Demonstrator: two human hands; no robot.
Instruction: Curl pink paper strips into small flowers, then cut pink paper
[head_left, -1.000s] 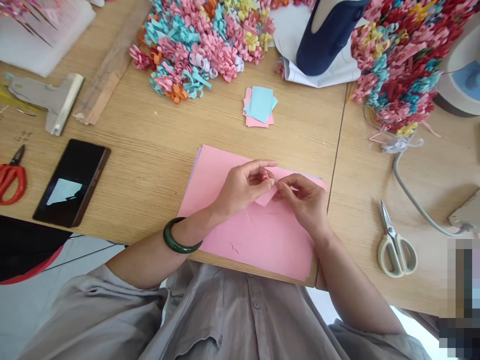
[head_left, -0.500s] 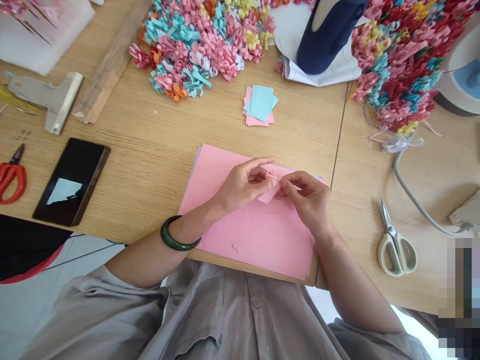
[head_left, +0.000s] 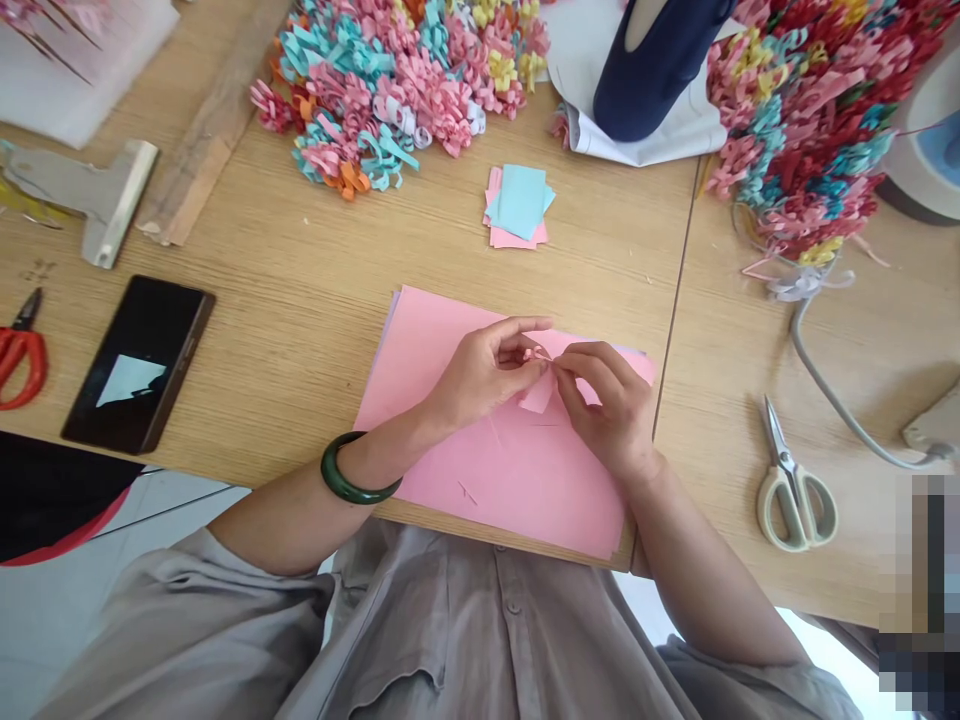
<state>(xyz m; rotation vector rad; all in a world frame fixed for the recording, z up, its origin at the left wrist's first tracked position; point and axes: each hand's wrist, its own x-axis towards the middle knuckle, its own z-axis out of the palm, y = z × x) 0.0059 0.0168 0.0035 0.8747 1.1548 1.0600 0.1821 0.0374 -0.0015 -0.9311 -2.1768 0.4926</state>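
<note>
A small pink paper piece (head_left: 537, 394) with a curled, fringed end is held between both hands, above the middle of a large pink sheet (head_left: 450, 440). My left hand (head_left: 491, 365), a dark green bangle (head_left: 349, 482) on its wrist, pinches the paper between thumb and fingers, the index finger stretched out over it. My right hand (head_left: 607, 400) grips the same piece at its right side with thumb and fingertips. My fingers hide part of the paper. Thin pink scraps (head_left: 467, 493) lie on the large sheet near its front edge.
Blue and pink paper squares (head_left: 521, 203) are stacked beyond the sheet. Cream-handled scissors (head_left: 795, 490) lie to the right, a phone (head_left: 139, 365) and red scissors (head_left: 22, 350) to the left. Curled paper flowers (head_left: 420, 80) and a dark blue object (head_left: 652, 70) stand at the back.
My right hand has shifted slightly left, its fingertips now closer to my left fingers. The small paper's hanging part shows a little more, turned slightly.
</note>
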